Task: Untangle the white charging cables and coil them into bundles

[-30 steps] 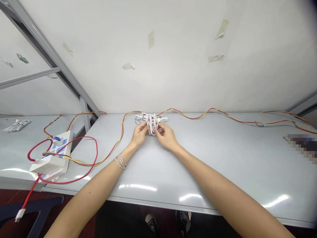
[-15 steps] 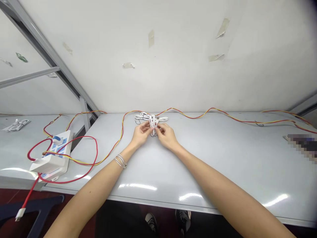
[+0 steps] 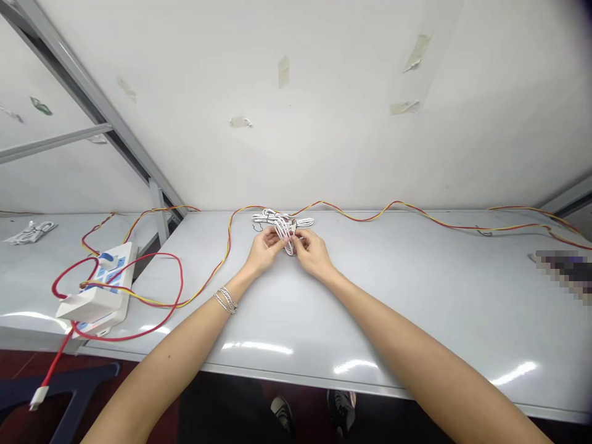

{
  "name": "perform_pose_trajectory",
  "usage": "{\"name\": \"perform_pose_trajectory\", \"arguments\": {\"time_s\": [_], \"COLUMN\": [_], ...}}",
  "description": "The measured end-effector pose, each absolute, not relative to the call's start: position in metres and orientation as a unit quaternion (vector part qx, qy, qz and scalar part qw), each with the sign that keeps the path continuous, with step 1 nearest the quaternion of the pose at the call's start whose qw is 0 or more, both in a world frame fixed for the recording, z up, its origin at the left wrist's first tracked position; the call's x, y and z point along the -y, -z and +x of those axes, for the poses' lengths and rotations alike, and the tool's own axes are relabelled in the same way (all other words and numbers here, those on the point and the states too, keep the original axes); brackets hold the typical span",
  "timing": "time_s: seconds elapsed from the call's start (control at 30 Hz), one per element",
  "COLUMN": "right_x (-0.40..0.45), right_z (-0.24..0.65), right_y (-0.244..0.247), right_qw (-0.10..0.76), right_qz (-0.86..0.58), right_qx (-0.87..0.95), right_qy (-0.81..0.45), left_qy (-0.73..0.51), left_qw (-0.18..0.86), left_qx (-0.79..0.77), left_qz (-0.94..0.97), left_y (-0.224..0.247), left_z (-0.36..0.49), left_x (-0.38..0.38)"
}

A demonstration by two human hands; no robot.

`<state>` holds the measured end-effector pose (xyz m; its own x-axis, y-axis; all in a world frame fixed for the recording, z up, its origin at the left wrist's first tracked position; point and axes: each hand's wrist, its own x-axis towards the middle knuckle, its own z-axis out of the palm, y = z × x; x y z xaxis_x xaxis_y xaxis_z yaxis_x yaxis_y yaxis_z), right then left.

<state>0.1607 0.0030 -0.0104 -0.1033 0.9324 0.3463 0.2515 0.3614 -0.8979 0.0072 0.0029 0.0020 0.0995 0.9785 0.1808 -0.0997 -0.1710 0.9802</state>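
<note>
Between my two hands is a coiled white cable point(image 3: 283, 229), held just above the shelf near the back wall. My left hand point(image 3: 264, 250) has its thumb and fingers closed on the coil's left side. The fingers of my right hand point(image 3: 313, 251) pinch its right side, by a cable plug point(image 3: 293, 227). Behind the held coil lie other white cable bundles point(image 3: 266, 216), partly hidden by it. A thin black tie point(image 3: 258, 227) lies by my left fingertips.
A white power strip point(image 3: 124, 274) with adapters and a looped red cable point(image 3: 181, 277) sits at left. A red and yellow wire point(image 3: 365, 219) runs along the back. Another white cable bundle point(image 3: 34, 232) lies far left; a blurred-out object point(image 3: 567, 271) is far right.
The held coil has tilted, its upper end leaning further left and its loops slanting. Both hands stay in nearly the same place.
</note>
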Motion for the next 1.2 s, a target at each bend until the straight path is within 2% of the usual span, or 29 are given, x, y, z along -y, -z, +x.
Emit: {"name": "perform_pose_trajectory", "arguments": {"time_s": [0.3,0.47,0.67,1.2], "right_x": [-0.003,-0.004,-0.006,-0.003], "right_z": [0.16,0.161,0.16,0.159], "right_y": [0.012,0.008,0.006,0.003], "right_qw": [0.497,0.493,0.54,0.549], "right_qz": [-0.461,-0.479,-0.432,-0.424], "right_qx": [0.65,0.602,0.521,0.526], "right_qy": [-0.344,-0.407,-0.5,-0.493], "left_qy": [-0.539,-0.537,-0.536,-0.541], "left_qw": [0.508,0.492,0.485,0.481], "left_qx": [-0.401,-0.412,-0.42,-0.423], "left_qz": [0.539,0.547,0.549,0.545], "left_y": [-0.002,-0.001,-0.001,-0.001], "left_z": [0.008,0.007,0.007,0.008], "left_x": [-0.003,-0.004,-0.003,-0.003]}}
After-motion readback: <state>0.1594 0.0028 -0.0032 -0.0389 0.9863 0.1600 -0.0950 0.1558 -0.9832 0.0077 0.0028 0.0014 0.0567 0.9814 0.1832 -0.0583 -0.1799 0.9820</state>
